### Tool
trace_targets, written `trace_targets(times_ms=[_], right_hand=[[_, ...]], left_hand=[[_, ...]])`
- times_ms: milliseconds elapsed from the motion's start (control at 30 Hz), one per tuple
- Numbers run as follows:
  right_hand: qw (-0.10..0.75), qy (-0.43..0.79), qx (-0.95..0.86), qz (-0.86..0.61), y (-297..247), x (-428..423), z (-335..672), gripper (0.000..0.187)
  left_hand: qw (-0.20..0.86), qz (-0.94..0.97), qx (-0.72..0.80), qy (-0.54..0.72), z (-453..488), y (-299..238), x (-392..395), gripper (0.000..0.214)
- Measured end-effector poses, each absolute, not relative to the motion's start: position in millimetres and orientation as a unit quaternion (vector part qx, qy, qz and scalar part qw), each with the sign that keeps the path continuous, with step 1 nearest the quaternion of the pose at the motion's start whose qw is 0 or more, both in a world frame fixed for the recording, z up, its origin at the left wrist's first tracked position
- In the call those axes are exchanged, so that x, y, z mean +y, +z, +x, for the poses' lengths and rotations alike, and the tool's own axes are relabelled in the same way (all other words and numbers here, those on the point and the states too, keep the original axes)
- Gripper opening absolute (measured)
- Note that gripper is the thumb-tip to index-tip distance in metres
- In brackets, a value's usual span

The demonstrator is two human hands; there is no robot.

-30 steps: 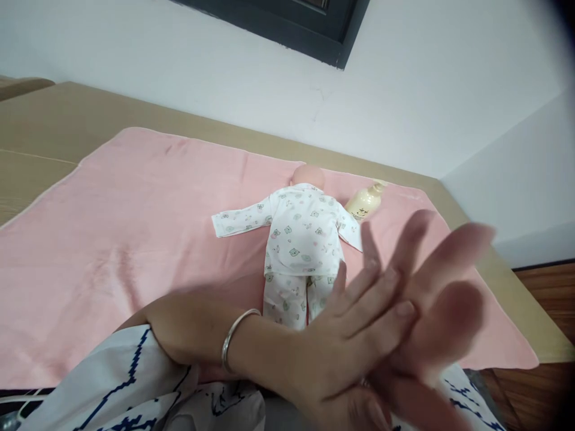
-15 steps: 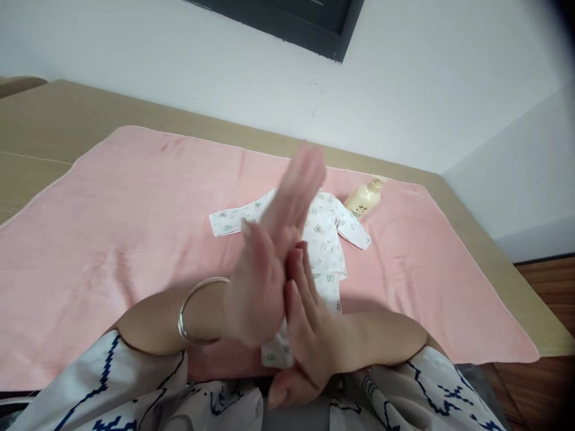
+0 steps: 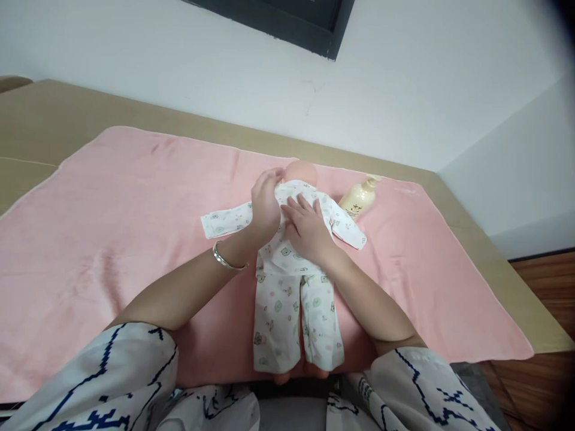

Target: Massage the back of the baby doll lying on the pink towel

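A baby doll (image 3: 300, 172) in white printed pajamas lies on its back on a pink blanket (image 3: 148, 239), head at the far side, feet towards me. My left hand (image 3: 266, 206), with a silver bangle on its wrist, is tilted on edge beside the doll's chest and shoulder, its fingertips near the head. Spread flat over the chest of the pajama top (image 3: 291, 254) is my right hand (image 3: 306, 226), fingers apart. Neither hand holds anything. The pajama trousers (image 3: 278, 323) show in full, with the doll's feet poking out at the hems.
A cream pump bottle (image 3: 358, 196) lies tilted on the blanket, right of the doll's shoulder. The blanket covers most of a wooden table (image 3: 476, 251), which meets a white wall (image 3: 224, 78) at the back. A dark frame (image 3: 309, 30) hangs on the wall.
Both hands were pressed palm to palm in front of me, blurred by motion. They have parted and moved forward and down to the doll's chest, uncovering its trousers and head.
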State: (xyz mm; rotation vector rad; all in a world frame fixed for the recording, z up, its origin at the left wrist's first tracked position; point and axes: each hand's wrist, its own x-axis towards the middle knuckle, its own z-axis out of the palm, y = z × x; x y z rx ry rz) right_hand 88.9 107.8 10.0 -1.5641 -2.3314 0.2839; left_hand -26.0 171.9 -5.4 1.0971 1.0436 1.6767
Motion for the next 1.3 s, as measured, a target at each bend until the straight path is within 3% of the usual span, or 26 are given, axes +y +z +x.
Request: trace_targets(times_ms=[200,333,500,700,833,933,1133,1300], right_hand=[[0.158,0.092,-0.835,-0.519,-2,139,115,0.046],[0.155,0.112,-0.808,-0.557,-4,152,131,0.058],[0.139,0.04,-0.734,-0.664,-7,127,109,0.065],[0.114,0.068,-0.821,-0.556,-3,127,109,0.053],[0.155,0.08,-0.756,-0.631,-5,149,130,0.063],[0.134,0.029,-0.715,-0.685,-3,138,122,0.064],[0.11,0.085,-0.83,-0.54,3,129,117,0.051],[0.162,0.081,-0.764,-0.619,-10,156,143,0.066]], left_hand=[[0.366,0.467,0.457,0.663,-16,-45,179,0.028],[0.341,0.494,0.474,0.644,-13,-53,179,0.033],[0.29,0.531,0.491,0.627,-12,-52,175,0.03],[0.282,0.545,0.495,0.616,-12,-53,176,0.03],[0.282,0.545,0.5,0.611,-11,-51,174,0.03],[0.278,0.55,0.498,0.61,-11,-51,174,0.03],[0.276,0.554,0.5,0.606,-11,-52,175,0.031],[0.282,0.556,0.501,0.6,-11,-49,173,0.03]])
